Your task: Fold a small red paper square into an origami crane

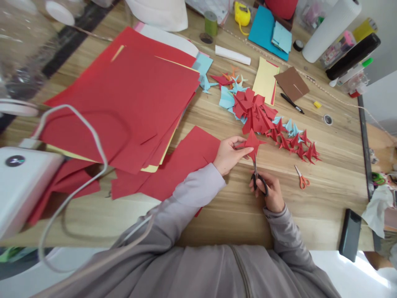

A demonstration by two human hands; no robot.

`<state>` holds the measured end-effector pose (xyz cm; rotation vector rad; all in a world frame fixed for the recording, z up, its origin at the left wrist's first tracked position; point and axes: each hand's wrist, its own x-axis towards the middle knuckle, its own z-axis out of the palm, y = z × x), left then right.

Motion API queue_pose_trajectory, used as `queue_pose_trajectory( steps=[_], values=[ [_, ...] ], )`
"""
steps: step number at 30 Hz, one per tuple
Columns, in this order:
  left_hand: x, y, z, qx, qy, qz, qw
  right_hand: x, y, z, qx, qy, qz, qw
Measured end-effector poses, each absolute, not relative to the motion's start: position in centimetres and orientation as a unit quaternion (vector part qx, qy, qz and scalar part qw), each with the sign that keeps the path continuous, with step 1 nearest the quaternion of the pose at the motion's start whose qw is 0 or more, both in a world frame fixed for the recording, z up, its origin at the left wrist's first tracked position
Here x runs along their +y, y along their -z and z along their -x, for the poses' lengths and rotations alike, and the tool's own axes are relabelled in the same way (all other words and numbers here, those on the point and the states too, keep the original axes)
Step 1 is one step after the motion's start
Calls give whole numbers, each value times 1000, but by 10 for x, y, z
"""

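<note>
Head view: pinching red paper [253,140] in left hand [230,155], holding scissors [255,171] in right hand [272,192]; steady close to the cut, snip slowly, too blurred to tell how deep.

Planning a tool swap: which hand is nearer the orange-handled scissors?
Right. The right hand, holding black-handled scissors, is left of the orange-handled scissors; the left hand, holding folded red paper, is farther left.
</note>
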<state>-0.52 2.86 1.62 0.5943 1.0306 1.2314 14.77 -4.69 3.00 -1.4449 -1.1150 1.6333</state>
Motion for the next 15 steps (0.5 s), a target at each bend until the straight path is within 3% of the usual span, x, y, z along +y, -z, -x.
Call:
queue_pose_trajectory(
  steps=[15],
  values=[
    [29, -16, 5, 451, -547, -263, 655, -46, -29, -150, -409, -634, 562, 338]
  ],
)
